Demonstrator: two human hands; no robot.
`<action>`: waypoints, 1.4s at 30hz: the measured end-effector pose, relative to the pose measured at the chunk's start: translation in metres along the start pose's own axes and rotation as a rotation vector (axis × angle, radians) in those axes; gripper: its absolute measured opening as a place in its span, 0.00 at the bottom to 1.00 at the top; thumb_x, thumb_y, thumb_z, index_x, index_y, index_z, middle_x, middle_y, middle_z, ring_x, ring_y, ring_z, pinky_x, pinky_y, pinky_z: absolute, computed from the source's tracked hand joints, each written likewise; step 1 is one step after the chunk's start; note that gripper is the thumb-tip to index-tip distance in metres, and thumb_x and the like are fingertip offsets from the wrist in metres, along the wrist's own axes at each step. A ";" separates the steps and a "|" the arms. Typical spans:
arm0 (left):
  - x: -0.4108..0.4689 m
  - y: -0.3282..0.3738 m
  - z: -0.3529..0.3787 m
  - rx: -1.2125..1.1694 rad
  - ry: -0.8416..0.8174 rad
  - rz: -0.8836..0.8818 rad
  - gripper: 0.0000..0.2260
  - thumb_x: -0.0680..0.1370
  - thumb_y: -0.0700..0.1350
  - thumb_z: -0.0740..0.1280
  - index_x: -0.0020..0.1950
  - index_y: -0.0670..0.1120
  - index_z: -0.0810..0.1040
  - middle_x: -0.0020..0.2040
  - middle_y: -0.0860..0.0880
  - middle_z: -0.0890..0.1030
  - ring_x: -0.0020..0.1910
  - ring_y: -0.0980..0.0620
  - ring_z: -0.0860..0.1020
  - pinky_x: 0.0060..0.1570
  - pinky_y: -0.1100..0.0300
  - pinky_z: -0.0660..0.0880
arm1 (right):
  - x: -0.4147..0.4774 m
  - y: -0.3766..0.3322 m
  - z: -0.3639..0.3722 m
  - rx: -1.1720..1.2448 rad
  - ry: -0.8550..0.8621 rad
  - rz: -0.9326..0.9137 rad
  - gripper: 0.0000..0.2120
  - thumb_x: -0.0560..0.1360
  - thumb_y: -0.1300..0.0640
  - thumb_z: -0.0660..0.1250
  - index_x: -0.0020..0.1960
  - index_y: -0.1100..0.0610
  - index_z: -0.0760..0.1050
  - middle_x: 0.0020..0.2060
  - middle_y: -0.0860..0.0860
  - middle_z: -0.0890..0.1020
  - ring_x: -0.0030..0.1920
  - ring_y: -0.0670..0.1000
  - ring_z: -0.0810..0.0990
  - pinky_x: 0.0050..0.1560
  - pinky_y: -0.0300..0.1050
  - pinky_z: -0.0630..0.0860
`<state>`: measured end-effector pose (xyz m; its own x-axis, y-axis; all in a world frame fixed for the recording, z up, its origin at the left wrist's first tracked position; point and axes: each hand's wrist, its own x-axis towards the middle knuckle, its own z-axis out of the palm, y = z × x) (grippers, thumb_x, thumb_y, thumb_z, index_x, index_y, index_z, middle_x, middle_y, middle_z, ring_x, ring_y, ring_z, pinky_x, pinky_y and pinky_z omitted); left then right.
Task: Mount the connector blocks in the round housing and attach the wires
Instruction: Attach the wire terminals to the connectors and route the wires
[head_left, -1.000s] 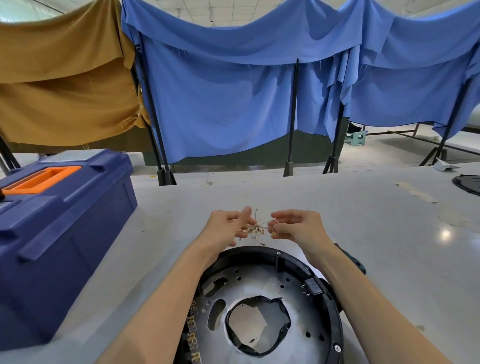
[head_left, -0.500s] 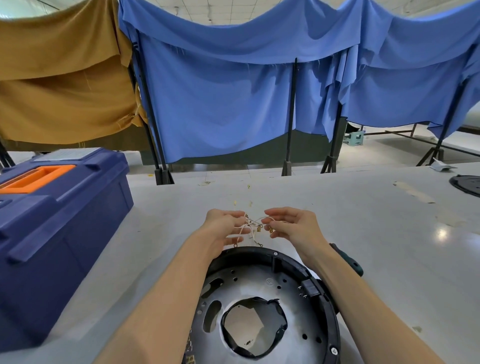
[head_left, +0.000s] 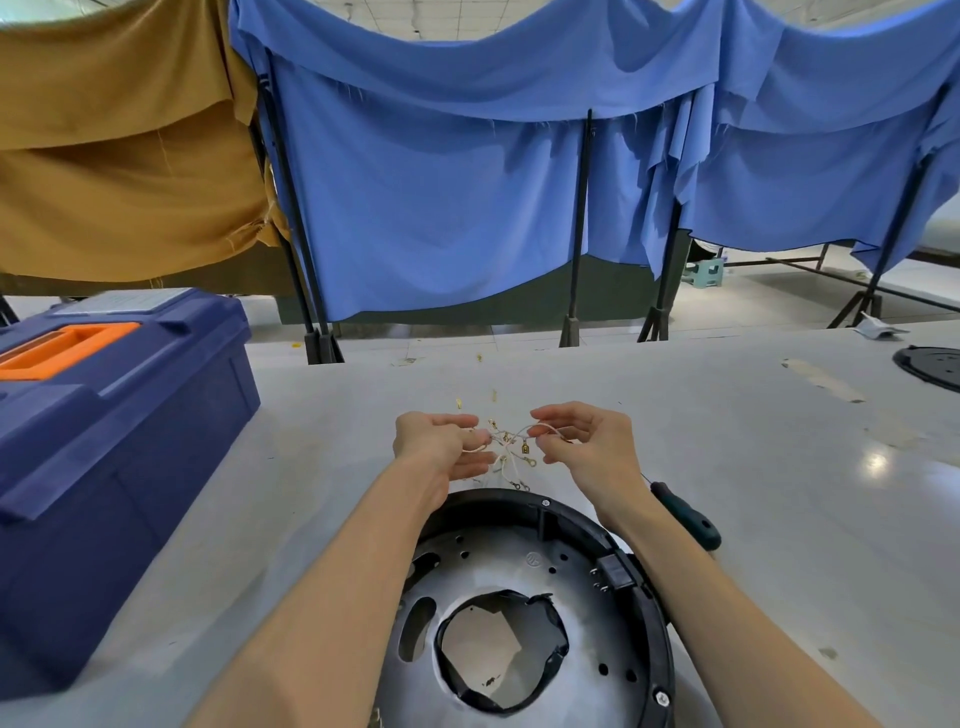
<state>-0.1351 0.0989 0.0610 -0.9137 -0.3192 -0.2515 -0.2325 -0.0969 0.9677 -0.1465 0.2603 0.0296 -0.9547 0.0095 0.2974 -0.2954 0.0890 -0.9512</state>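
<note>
Left grip (head_left: 441, 448) and right grip (head_left: 584, 444) both pinch the tangled wires (head_left: 511, 448), just beyond the housing (head_left: 519, 506) at the table's (head_left: 779, 493) near edge; best to tease one lead free gently.

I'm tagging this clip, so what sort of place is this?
Probably a workshop assembly bench: a blue toolbox, a green-handled screwdriver and a round housing sit on the grey worktable, with cloth screens behind.

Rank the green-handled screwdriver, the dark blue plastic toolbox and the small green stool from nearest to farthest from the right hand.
1. Green-handled screwdriver, on the table just beside the right hand and its wrist.
2. Dark blue plastic toolbox, at the table's left side.
3. Small green stool, on the floor beyond the table.
</note>
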 end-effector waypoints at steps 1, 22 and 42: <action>0.000 0.000 0.000 0.015 0.002 0.008 0.09 0.73 0.30 0.71 0.51 0.37 0.80 0.42 0.39 0.84 0.35 0.43 0.84 0.33 0.56 0.82 | 0.000 0.000 0.000 -0.003 0.010 -0.005 0.14 0.71 0.73 0.70 0.45 0.55 0.83 0.36 0.51 0.86 0.38 0.45 0.82 0.38 0.39 0.80; -0.006 0.003 0.005 -0.141 0.061 0.076 0.23 0.61 0.24 0.77 0.53 0.39 0.79 0.44 0.35 0.82 0.33 0.45 0.84 0.33 0.59 0.81 | -0.005 -0.007 0.004 -0.441 0.053 -0.175 0.10 0.70 0.70 0.69 0.48 0.59 0.82 0.38 0.52 0.82 0.39 0.48 0.77 0.45 0.40 0.76; -0.002 0.000 -0.003 -0.406 0.143 0.092 0.17 0.65 0.25 0.74 0.50 0.39 0.81 0.45 0.37 0.83 0.39 0.45 0.85 0.39 0.60 0.82 | 0.000 -0.003 0.000 -0.136 -0.053 0.191 0.27 0.84 0.45 0.52 0.41 0.62 0.81 0.35 0.53 0.86 0.36 0.49 0.81 0.36 0.42 0.73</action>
<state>-0.1321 0.0968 0.0619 -0.8624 -0.4685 -0.1917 0.0237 -0.4157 0.9092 -0.1452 0.2598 0.0325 -0.9944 -0.0129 0.1049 -0.1051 0.2243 -0.9688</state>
